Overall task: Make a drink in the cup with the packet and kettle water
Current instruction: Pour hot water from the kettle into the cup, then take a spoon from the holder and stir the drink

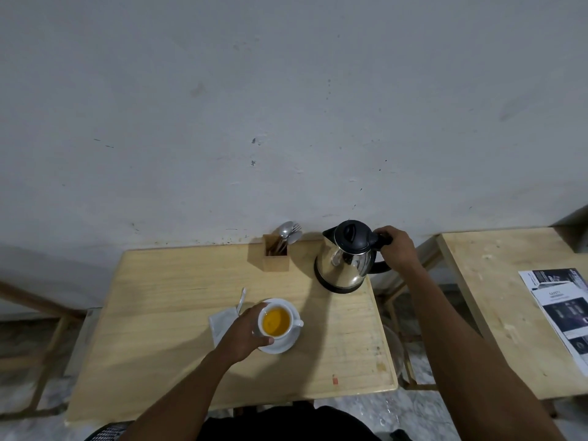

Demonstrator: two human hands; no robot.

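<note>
Hands outstretched: left hand (246,331) cups the cup (276,322), right hand (397,248) grips the kettle (345,259) handle.

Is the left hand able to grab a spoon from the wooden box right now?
Probably not yet: the left hand is wrapped around the cup. Once it lets go, nothing blocks the way to the spoons.

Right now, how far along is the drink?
Mostly done: the cup on its saucer holds amber liquid, and the opened packet lies beside it. In hand: the left hand steadies the cup while the right hand grips the kettle handle, kettle upright on the table. Possibly left: stirring with a spoon.
</note>
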